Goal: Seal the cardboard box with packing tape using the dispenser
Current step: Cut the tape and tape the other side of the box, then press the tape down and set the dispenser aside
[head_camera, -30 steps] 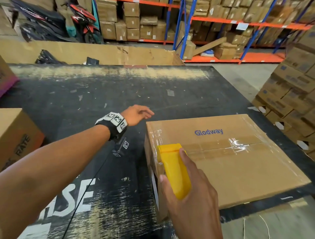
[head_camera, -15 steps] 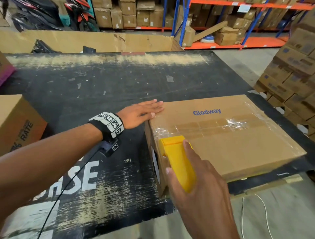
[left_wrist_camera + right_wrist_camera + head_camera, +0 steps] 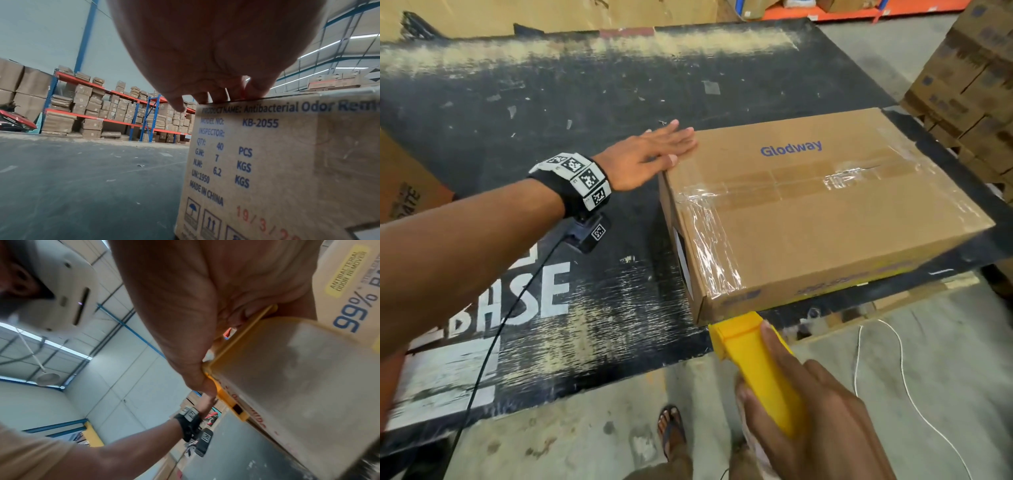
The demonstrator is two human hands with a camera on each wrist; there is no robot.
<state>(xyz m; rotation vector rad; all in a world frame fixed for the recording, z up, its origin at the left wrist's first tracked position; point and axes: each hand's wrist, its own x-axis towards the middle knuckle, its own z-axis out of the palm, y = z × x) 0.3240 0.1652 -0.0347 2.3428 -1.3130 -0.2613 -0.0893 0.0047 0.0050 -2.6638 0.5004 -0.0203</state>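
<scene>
Lying flat on the black table [image 3: 524, 113], the cardboard box [image 3: 825, 219] sits near the table's front edge, clear tape [image 3: 709, 246] shining along its left end. The left hand [image 3: 650, 157], fingers straight, presses on the box's far-left corner. The right hand [image 3: 815, 421] grasps the yellow tape dispenser [image 3: 753, 363], whose nose meets the box's near-left bottom corner.

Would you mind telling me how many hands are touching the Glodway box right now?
1: the left hand rests flat on the box's far-left corner. The right hand holds the yellow dispenser at the near corner.
</scene>
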